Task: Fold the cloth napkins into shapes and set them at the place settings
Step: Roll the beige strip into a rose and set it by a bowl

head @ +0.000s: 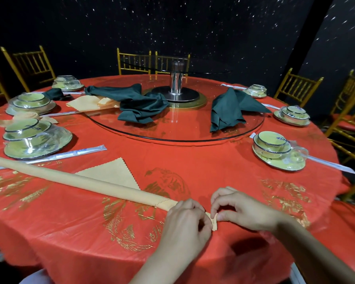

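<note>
Your left hand (184,220), head view: fingers curled, grip clamped on the near end of the rolled napkin (80,180). Your right hand (240,208): thumb and forefinger pinch the tip of that same end, just beside the left hand.

Rolled napkin: peach, one long tube, lying diagonally on the desk (213,160) from the far left edge to your hands. A triangular flap with a scalloped edge sticks out from its far side, flat on the cloth.

Desk: round, covered in red cloth with gold print.

Left place setting (35,140): bowls on a plate, wrapped in clear film, near the roll's far end. A chopstick sleeve (70,153) lies between them.

Right place setting (279,152): same wrapped set, well apart from your hands. More such sets sit farther round the rim.

Glass turntable (172,132): centre of the desk, with a chrome post.

- Left green napkin (139,107): crumpled on the turntable.
- Right green napkin (228,109): bunched and rising to a peak on the turntable.
- Flat peach napkin (86,104): touches the left green napkin.

Gold chairs (295,87): ring the desk.
</note>
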Available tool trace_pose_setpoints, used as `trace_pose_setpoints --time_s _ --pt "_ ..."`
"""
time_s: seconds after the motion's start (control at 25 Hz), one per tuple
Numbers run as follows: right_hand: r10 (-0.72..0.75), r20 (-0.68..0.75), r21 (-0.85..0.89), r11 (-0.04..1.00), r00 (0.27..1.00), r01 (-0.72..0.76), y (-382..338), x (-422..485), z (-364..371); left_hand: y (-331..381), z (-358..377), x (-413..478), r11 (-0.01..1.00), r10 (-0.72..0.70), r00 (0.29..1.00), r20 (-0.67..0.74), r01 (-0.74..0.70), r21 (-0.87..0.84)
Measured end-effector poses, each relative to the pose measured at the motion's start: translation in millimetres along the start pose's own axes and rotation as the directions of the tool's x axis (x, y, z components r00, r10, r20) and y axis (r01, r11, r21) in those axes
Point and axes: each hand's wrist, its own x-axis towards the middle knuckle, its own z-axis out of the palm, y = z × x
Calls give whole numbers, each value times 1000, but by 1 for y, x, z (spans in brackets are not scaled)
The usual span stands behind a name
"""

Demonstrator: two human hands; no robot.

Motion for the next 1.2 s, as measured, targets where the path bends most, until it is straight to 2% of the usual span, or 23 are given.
trace_pose_setpoints --time_s 0.08,0.16,0.28,0.44,0.56,0.72,0.8,1.0,1.12,1.2 --pt "-13 79 27 1000 997 11 -2 -4 -2 6 -1 -6 999 10 999 53 -8 -43" --pt "-24 120 80 997 992 15 -7 -5 -5 7 3 -10 995 -4 999 44 8 -95" --pt "-13 80 221 975 997 -5 -13 0 -2 5 1 -7 991 -69 996 49 74 -112" --pt "44 19 348 936 999 -48 -16 10 6 -5 -5 -8 996 -54 995 82 59 -60" --pt "56 -18 317 947 998 -47 -15 18 13 -8 -6 -15 995 49 996 -75 -42 86" --pt "13 -29 254 967 999 -5 -13 13 11 -6 -7 -16 982 37 999 -34 -30 185" --pt "-6 16 263 965 1000 1 -11 5 6 -6 -5 -14 980 24 998 -57 -12 198" --pt "-18 25 59 998 1000 17 -5 2 5 -3 6 -11 990 40 987 -153 -19 140" --pt "-29 44 145 989 999 22 -12 3 2 -5 7 -15 999 -3 979 -205 12 42" --pt "-34 33 195 980 999 27 -16 6 3 -8 3 -17 995 -26 979 -203 45 90"
